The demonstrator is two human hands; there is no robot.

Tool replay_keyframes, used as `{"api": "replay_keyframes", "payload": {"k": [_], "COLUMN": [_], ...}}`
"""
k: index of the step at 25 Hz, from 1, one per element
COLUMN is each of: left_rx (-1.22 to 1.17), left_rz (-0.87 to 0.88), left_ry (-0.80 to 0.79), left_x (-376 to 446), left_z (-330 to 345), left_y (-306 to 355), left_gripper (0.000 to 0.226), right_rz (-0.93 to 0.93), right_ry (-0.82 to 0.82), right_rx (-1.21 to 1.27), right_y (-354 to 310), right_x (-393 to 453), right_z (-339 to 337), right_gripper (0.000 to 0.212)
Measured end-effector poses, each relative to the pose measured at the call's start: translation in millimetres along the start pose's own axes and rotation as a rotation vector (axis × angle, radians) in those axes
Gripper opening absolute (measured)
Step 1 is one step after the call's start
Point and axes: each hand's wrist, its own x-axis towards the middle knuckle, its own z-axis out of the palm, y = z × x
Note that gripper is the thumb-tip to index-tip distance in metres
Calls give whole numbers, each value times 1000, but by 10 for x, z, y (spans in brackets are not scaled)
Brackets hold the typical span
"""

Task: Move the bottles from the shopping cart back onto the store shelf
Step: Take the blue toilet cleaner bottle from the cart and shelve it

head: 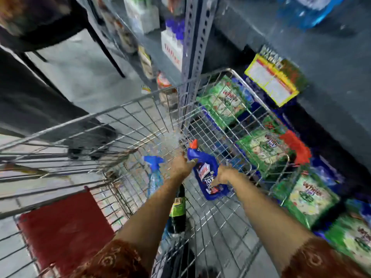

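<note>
Inside the wire shopping cart (84,119) lies a dark blue cleaner bottle (206,171) with a red cap. My left hand (183,164) touches its neck from the left, and my right hand (224,175) grips its lower body from the right. A light blue spray bottle (153,173) lies left of my left wrist. A dark bottle with a green label (177,211) sits under my left forearm. The grey metal store shelf (192,47) rises just beyond the cart. The image is blurred.
Green detergent packs (224,99) lie stacked low on the right, beside the cart. A red flap (64,227) covers the cart's near left part. A person's dark leg and shoe (88,137) stand left of the cart. A yellow-edged pack (273,81) leans against the grey wall.
</note>
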Motion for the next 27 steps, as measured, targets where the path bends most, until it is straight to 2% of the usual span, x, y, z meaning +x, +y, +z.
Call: {"api": "replay_keyframes", "payload": {"k": [4,8,10,13,15,18,22,27], "left_rx": [-222,-353,-437,-473,-513,-620,-699,-809], "left_rz": [-172,-278,-286,-283,-248,-178,-21,257], "left_ry": [-52,-53,-77,-81,-80,-74,-37,-16], "left_x": [313,385,416,368,324,126,-339,-1370], "left_z": [247,348,384,374,303,39,-370,-755], "left_y": [4,26,23,61,118,311,621,1245], "left_gripper": [58,47,43,41,37,20,21,20], "right_rz": [75,104,85,27,-41,-123,-262,-528], "right_ry": [-32,-63,-54,-67,-90,-91,-89,31], "right_rx": [99,197,235,315,430,531,807,1055], "right_y": [32,133,175,150,114,45,19,196], "right_x": [235,403,426,399,322,-13,-616,-1656], "right_z": [84,220,227,213,128,-150,-494,-830], "right_gripper": [78,77,79,71,63,57,60,39]}}
